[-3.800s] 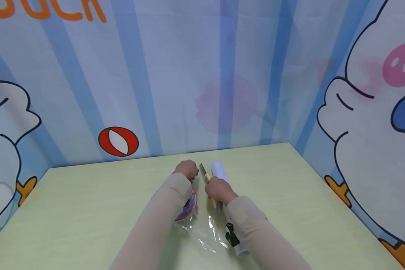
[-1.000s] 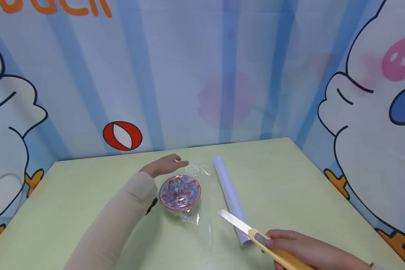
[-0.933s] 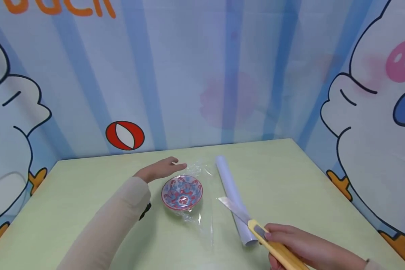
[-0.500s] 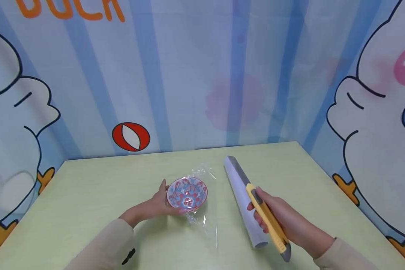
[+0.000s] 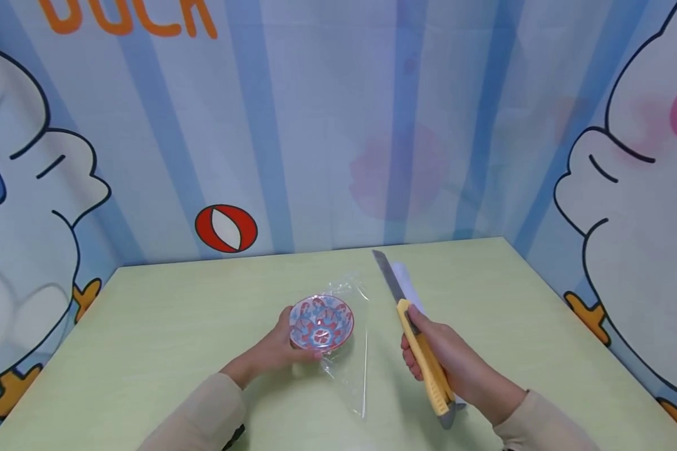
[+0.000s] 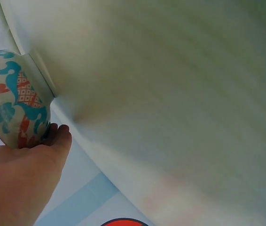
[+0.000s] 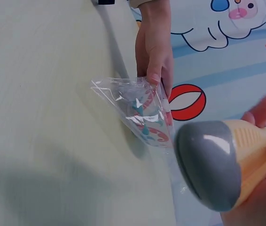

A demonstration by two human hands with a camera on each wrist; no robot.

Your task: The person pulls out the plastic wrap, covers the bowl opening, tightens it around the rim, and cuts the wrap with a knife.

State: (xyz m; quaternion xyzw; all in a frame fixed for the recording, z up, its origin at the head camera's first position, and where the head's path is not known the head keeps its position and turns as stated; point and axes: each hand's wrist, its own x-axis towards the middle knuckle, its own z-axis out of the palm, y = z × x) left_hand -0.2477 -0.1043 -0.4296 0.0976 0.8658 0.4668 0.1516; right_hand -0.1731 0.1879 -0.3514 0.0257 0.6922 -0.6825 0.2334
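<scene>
Holding bowl (image 5: 321,322) in left hand (image 5: 276,351) and cutter (image 5: 425,357) in right hand (image 5: 451,357), so just angle that blade (image 5: 389,275) clear of film (image 5: 345,377) beside the left hand.

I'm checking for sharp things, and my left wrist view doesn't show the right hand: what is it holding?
Observer: The right hand is gripping a yellow utility knife.
Operator: Is its blade in or out?
Observer: Out; in the head view it sticks well past the handle and points away from the person.
Operator: And is it touching the bowl?
Observer: No, in the head view a strip of bare table shows between the two.
</scene>
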